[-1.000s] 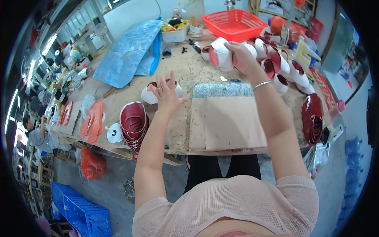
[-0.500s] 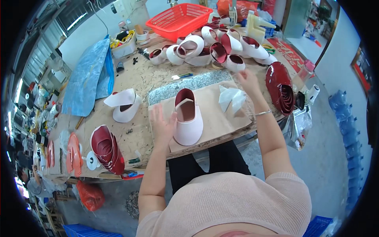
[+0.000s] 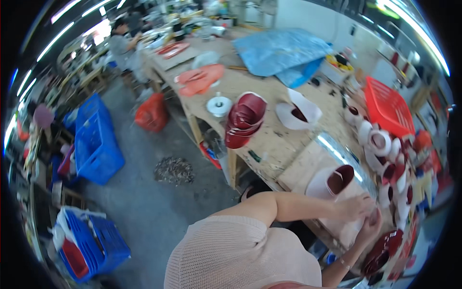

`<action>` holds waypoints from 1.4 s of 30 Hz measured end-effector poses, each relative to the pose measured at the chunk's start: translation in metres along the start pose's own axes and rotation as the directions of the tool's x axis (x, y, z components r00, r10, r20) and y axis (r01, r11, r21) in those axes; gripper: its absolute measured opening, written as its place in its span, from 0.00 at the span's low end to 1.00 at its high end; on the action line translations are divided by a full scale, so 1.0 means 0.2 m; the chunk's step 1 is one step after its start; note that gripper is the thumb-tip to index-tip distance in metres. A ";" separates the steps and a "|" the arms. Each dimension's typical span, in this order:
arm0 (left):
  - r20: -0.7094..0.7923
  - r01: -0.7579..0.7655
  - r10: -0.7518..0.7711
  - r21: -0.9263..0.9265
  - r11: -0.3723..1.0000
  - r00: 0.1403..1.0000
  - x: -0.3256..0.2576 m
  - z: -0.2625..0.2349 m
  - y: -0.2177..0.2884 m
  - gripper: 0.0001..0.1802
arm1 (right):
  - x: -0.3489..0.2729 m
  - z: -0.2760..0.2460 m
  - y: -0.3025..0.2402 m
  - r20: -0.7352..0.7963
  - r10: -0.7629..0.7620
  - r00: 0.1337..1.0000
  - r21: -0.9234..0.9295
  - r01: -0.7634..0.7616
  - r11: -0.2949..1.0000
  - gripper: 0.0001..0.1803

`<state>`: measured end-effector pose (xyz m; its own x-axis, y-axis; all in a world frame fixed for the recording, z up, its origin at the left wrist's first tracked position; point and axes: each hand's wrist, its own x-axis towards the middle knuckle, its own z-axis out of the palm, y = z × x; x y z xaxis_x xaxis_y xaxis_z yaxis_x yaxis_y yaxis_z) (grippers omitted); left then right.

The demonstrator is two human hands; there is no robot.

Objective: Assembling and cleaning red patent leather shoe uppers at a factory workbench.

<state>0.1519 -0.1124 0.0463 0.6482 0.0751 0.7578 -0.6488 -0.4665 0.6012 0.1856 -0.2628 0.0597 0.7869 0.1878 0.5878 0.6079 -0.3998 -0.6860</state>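
My left hand and my right hand meet over the right part of the brown board. Their fingers are bent and close together, slightly blurred; whatever they hold is hidden. Just beyond my left forearm stands a white shoe upper with a dark red lining, touched by neither hand as far as I can see. Another white upper lies farther left on the table. Beyond my right wrist is a stack of glossy dark red uppers.
A second dark red stack sits at the table edge by a white spool. Many white uppers are piled beside a red basket. Blue crates stand on the floor at left. A person is far off.
The view has swung left, showing more floor and crates. My hands were apart, the left beside the white upper and the right reaching toward the pile; now they are together.
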 end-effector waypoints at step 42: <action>0.118 0.143 -0.656 -0.990 -0.015 0.746 -0.36 -0.51 0.09 0.05 | -0.04 0.12 -0.28 0.421 0.444 0.791 0.828 -0.535 0.168 0.15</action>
<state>0.0534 -0.0363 0.0281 0.9557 0.2582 0.1413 -0.2922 0.8900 0.3501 0.1484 -0.2212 0.0838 0.9368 0.3492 -0.0202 -0.2314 0.5753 -0.7845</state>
